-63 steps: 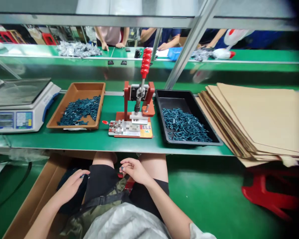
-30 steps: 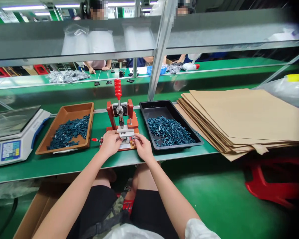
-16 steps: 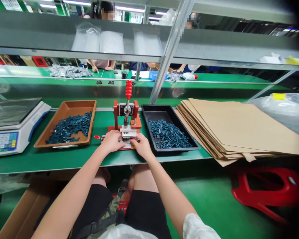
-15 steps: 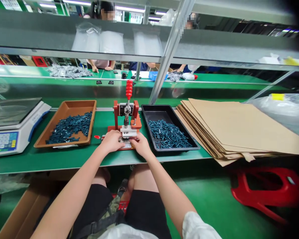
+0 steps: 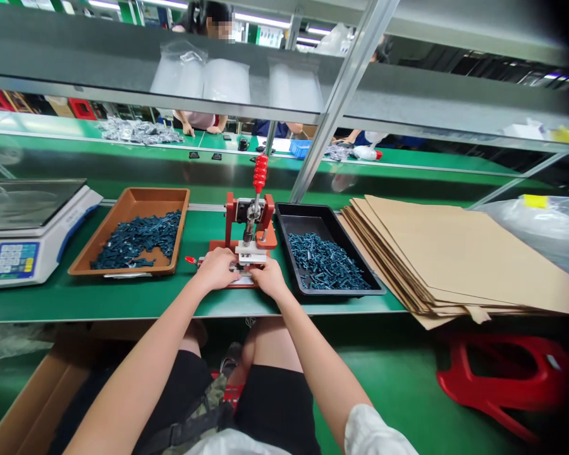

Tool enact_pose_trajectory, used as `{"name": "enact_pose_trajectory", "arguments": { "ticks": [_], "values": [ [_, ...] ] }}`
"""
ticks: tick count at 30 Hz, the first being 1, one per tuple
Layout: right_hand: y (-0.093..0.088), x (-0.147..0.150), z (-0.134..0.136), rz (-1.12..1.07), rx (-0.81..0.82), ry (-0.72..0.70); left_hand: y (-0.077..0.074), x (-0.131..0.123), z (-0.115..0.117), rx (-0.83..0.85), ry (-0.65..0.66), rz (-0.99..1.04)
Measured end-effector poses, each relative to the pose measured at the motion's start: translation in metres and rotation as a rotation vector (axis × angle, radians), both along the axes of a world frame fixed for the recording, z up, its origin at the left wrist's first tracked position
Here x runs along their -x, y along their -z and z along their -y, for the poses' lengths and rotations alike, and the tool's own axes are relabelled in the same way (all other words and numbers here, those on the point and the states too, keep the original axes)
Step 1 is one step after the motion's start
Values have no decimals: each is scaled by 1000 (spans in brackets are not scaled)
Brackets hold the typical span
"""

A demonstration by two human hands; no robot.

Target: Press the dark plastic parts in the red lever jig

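1. Your left hand (image 5: 214, 268) is on the metal jig (image 5: 241, 268) at the foot of the red bench press (image 5: 250, 212), dead centre on the green workbench (image 5: 123, 298). Fingers are curled together on it, but I can't tell if they're pinching anything.
2. Your right hand (image 5: 270, 279) is just beside the left, same jig, fingers also together. Can't tell what's under them.
3. To your left, there's a brown tray (image 5: 156, 200) of dark teal plastic pieces (image 5: 140, 239), then a digital scale (image 5: 23, 260).
4. To your right, there's a black tray (image 5: 303, 221) of teal pieces (image 5: 325, 262), then stacked cardboard sheets (image 5: 446, 253).
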State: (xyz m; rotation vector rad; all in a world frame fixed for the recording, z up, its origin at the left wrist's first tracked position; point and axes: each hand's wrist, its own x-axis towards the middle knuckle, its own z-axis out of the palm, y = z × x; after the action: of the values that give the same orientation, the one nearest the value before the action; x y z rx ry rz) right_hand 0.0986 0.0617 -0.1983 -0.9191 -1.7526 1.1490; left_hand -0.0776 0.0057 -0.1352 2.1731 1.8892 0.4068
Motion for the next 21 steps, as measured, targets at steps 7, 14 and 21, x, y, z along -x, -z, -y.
{"name": "enact_pose_trajectory", "arguments": {
  "ticks": [7,14,21],
  "values": [
    [-1,0,1,118,-152,56,2,1,1,-32,-2,14],
    [-7,-3,4,148,-243,22,14,0,24,-230,72,45],
    [-15,-1,7,135,-232,43,21,31,34,-665,-555,497]
  ]
}}
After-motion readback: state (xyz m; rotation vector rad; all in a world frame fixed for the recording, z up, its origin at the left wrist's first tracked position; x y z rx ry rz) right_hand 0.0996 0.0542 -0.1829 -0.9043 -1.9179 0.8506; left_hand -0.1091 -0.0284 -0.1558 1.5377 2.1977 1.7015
